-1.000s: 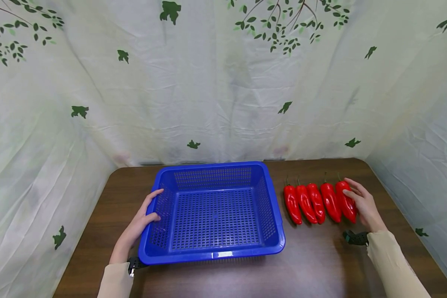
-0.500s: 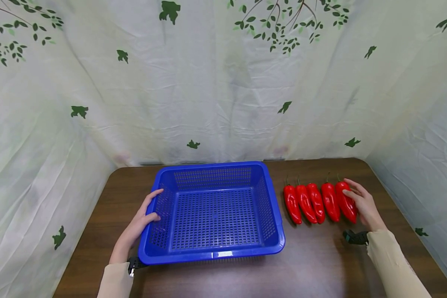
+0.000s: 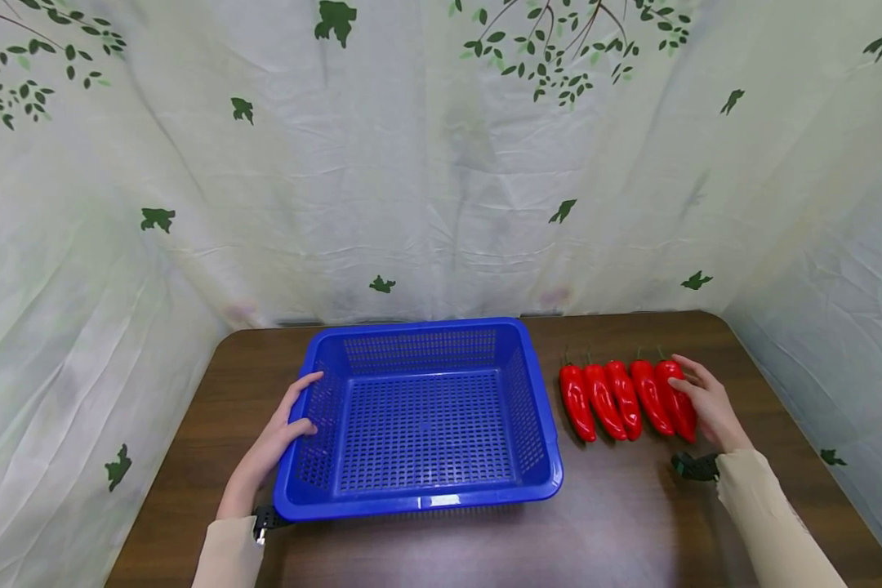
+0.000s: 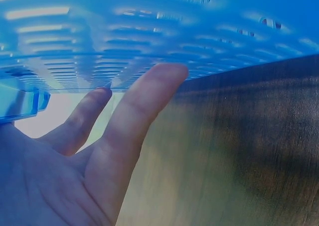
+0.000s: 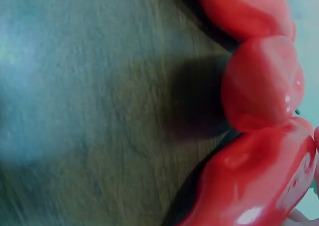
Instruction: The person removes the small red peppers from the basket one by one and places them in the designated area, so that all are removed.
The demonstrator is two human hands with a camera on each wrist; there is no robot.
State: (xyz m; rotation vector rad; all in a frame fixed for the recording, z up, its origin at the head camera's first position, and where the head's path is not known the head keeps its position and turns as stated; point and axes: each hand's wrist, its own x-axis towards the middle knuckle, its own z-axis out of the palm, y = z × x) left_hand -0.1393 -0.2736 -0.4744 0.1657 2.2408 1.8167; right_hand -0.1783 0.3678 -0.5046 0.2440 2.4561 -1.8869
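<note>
In the head view, a blue plastic basket [image 3: 426,433] with slotted walls stands on the table. My left hand [image 3: 282,425] holds its left rim, thumb and a finger lapping over the edge. The left wrist view shows that finger and thumb [image 4: 144,101] against the slotted blue plastic. Several glossy red chili peppers [image 3: 597,400] lie in a row right of the basket, stems away from me. My right hand [image 3: 713,408] grips the rightmost chili pepper [image 3: 672,396], thumb on top. In the right wrist view, a red pepper [image 5: 254,176] fills the lower right; that hand is mostly out of frame.
The brown wooden table [image 3: 581,531] runs back to a pale curtain [image 3: 426,180] printed with leaves, which also hangs at both sides. Dark straps [image 3: 694,467] sit on both wrists. The basket's interior shows only its slotted floor.
My right hand has moved slightly left with the rightmost pepper, which now lies close against its neighbour. That neighbouring pepper has also shifted a little. The left hand and basket stay put.
</note>
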